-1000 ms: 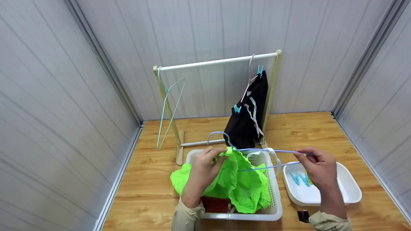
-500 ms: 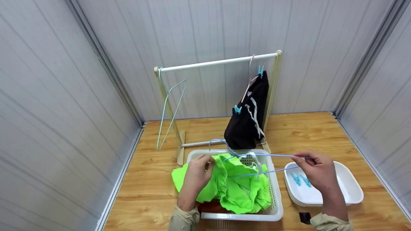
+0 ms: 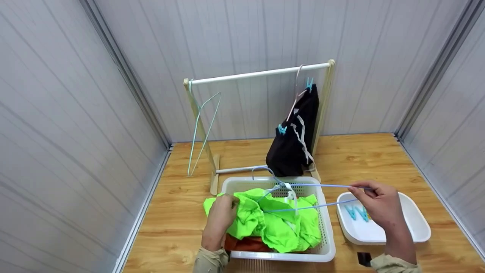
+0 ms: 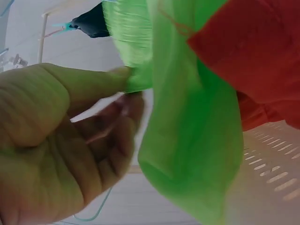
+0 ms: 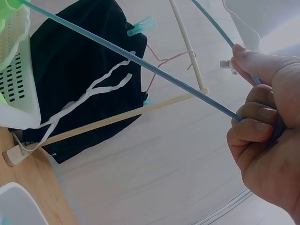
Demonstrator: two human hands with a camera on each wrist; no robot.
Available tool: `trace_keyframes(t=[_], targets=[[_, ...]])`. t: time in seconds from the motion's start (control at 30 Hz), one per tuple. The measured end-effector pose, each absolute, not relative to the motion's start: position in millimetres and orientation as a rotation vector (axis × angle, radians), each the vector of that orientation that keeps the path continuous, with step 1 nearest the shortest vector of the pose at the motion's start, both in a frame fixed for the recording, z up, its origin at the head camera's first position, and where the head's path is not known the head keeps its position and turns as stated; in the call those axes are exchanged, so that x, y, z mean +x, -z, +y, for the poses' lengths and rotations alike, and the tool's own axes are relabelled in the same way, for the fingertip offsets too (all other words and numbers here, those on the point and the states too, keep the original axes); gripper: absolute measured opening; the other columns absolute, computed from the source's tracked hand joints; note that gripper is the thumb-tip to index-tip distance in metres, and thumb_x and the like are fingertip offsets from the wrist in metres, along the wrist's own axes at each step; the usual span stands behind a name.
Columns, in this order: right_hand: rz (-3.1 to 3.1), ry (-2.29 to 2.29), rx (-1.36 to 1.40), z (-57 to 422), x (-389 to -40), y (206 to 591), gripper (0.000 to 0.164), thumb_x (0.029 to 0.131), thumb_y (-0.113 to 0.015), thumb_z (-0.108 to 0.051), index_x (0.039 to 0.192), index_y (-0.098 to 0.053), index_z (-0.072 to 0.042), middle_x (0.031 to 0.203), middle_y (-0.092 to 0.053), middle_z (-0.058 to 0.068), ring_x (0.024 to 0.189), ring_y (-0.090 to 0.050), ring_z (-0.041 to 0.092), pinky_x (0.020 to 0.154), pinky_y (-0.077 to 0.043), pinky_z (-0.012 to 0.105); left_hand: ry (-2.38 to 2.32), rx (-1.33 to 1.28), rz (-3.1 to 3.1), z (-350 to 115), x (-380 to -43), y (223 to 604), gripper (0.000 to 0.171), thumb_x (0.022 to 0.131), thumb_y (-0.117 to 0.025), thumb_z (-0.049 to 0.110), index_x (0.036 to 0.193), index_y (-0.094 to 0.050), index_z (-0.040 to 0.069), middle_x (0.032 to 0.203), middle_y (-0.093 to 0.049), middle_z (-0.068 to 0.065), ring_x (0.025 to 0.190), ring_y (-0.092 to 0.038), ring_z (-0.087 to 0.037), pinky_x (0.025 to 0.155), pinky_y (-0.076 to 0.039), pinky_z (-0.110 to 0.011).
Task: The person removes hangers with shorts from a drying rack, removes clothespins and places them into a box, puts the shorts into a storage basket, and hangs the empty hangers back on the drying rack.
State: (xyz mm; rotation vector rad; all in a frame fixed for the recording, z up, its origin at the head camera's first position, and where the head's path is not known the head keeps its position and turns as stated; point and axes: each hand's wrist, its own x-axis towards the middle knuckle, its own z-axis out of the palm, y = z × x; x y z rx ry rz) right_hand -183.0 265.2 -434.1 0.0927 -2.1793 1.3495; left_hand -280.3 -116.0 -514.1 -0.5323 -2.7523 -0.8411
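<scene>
My left hand (image 3: 219, 214) pinches the gathered waistband of a bright green garment (image 3: 280, 231) between thumb and fingers; the left wrist view shows the green cloth (image 4: 192, 140) hanging beside them. Most of this garment lies heaped in a white perforated basket (image 3: 284, 256), over a rust-red garment (image 3: 248, 244). A blue wire hanger (image 3: 322, 185) lies across it, its left end inside the waistband and hidden. White drawstring loops over the hanger. My right hand (image 3: 380, 203) grips the hanger's right end above a white tray (image 3: 422, 227), fingers curled round the wire in the right wrist view.
Behind the basket stands a rack with a white rod (image 3: 246, 76). A mint hanger (image 3: 196, 132) hangs at its left, and a black garment (image 3: 291, 151) pegged to a pink hanger at its right. Blue clothespins (image 3: 350, 213) lie in the tray. Panel walls enclose the wooden surface.
My left hand has moved left and down, drawing the green waistband along the hanger's left end. The hanger's hook has dropped slightly, while my right hand keeps its grip almost in place.
</scene>
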Motion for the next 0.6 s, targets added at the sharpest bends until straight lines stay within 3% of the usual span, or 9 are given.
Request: trace_keyframes(t=[0.1, 0.3, 0.5, 0.6], targets=[[-2.178, -1.342, 0.106, 275.1, -185.3, 442.3, 0.011, 0.081, -0.072, 0.011, 0.087, -0.073, 0.002, 0.048, -0.028, -0.005, 0.042, -0.023, 0.000, 0.039, -0.025, 0.027, 0.883, -0.551, -2.854, -119.3, -279.6, 515.1, 0.024, 0.079, -0.063, -0.007, 0.061, -0.058, 0.008, 0.062, -0.044, 0.002, 0.058, -0.041, -0.015, 0.049, -0.037, -0.030], [-2.078, -1.396, 0.119, 285.8, -186.1, 446.8, 0.011, 0.079, -0.070, 0.017, 0.087, -0.071, 0.009, 0.050, -0.033, -0.002, 0.043, -0.025, 0.008, 0.039, -0.021, 0.025, 0.976, -0.592, -3.066, -123.5, -277.5, 514.9, 0.019, 0.082, -0.071, 0.004, 0.069, -0.057, 0.005, 0.065, -0.040, 0.003, 0.059, -0.041, -0.014, 0.054, -0.039, -0.030], [-1.976, -1.415, 0.080, 285.7, -186.6, 445.9, 0.011, 0.078, -0.069, 0.019, 0.085, -0.070, 0.011, 0.052, -0.046, 0.000, 0.045, -0.032, 0.007, 0.039, -0.025, 0.022, 1.055, -0.646, -3.178, -122.9, -282.2, 514.0, 0.016, 0.086, -0.070, 0.014, 0.079, -0.061, 0.002, 0.070, -0.047, 0.001, 0.066, -0.046, -0.016, 0.062, -0.043, -0.033], [-1.964, -1.389, 0.103, 283.6, -187.1, 446.5, 0.012, 0.078, -0.069, 0.021, 0.086, -0.070, 0.012, 0.059, -0.058, 0.006, 0.049, -0.040, 0.007, 0.042, -0.031, 0.018, 1.088, -0.633, -3.253, -121.1, -284.5, 514.7, 0.021, 0.089, -0.068, 0.019, 0.094, -0.064, -0.002, 0.079, -0.054, -0.005, 0.074, -0.050, -0.019, 0.069, -0.046, -0.038]])
